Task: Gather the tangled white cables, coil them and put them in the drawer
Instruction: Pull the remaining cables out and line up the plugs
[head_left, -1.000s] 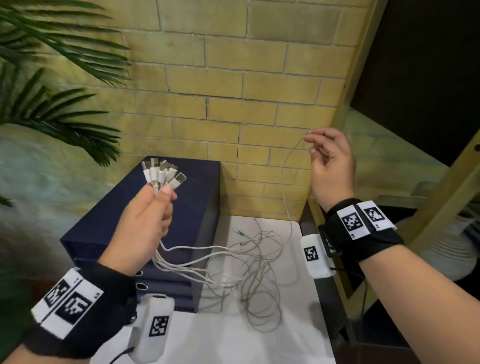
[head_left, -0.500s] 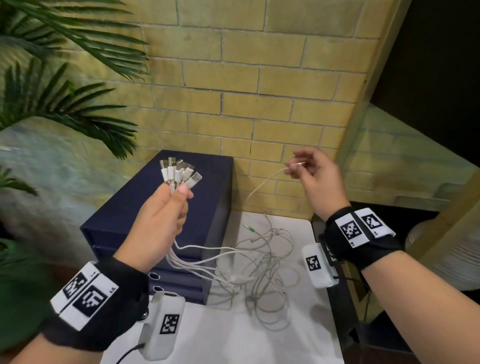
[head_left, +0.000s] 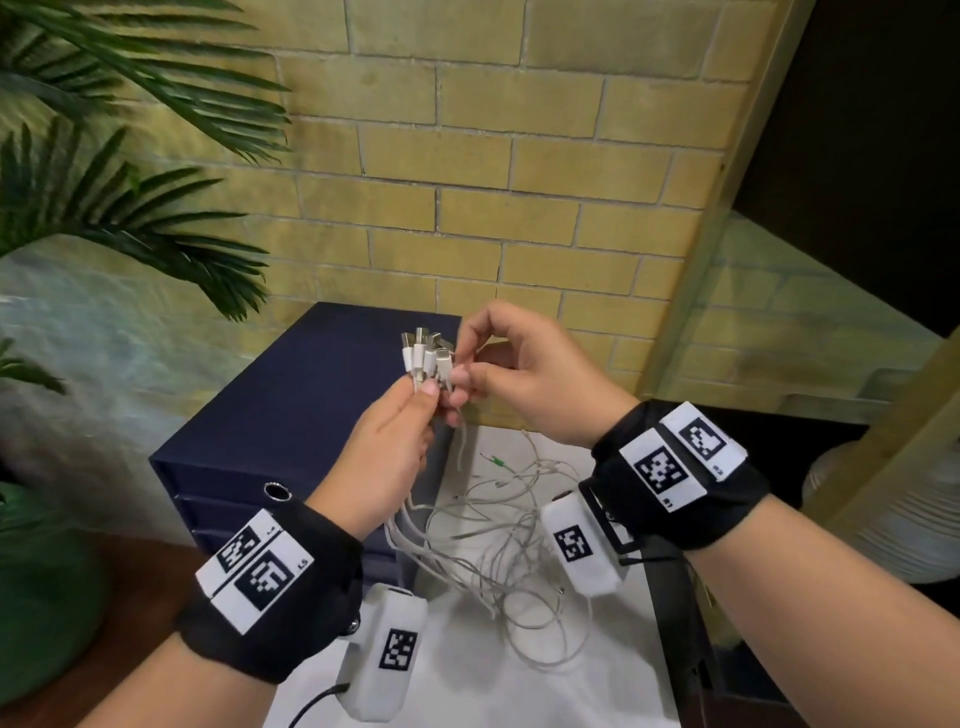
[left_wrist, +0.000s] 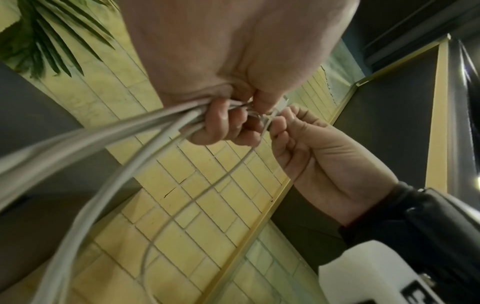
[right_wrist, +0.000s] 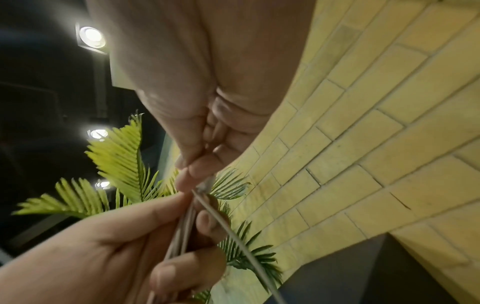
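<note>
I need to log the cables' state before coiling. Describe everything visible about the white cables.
The white cables are thin, flexible, plastic-sheathed leads with white plugs tipped in metal. The left hand grips the plug ends in an upright bunch above the dark blue drawer unit. The right hand pinches one more plug end against that bunch. Below, the cords hang down and sprawl in loose, tangled loops on the white tabletop, uncoiled.
</note>
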